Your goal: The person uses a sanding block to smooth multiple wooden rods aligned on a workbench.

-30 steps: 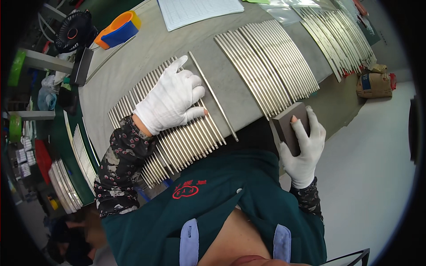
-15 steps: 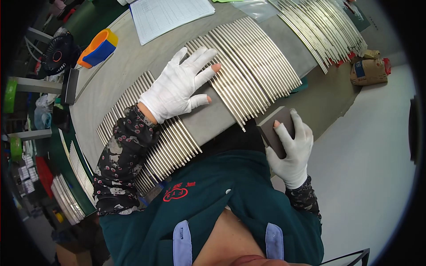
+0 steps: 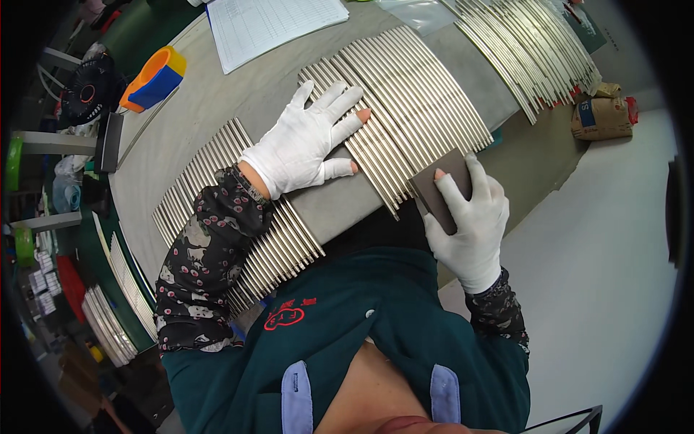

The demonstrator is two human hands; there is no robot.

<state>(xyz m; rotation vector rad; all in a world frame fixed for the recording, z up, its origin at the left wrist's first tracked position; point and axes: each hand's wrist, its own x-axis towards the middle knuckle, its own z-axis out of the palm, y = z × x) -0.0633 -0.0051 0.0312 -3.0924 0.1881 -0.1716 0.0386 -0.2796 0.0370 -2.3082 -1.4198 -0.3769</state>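
A row of thin metal rods [image 3: 426, 90] lies side by side on the table. Flat on the near-left part of that row rests my left hand [image 3: 293, 145] in a white glove, its fingers spread and the thumb and index tips bare. My right hand [image 3: 473, 231], gloved too with a bare fingertip, grips a grey-brown sanding block [image 3: 442, 192]. The block is at the near ends of the rods; I cannot tell whether it touches them. Another group of rods [image 3: 210, 166] lies left of my left hand, partly under my forearm.
More rods [image 3: 531, 50] lie at the far right. Printed sheets [image 3: 271, 29] and a clear plastic bag [image 3: 419, 14] are at the back. An orange and blue tape ring [image 3: 154, 79] stands at the left by a black fan [image 3: 90, 90]. A brown paper sack [image 3: 603, 119] sits right.
My right hand has brought the sanding block up and left, to the rods' near ends. My left hand has slid slightly right, still spread over the rods.
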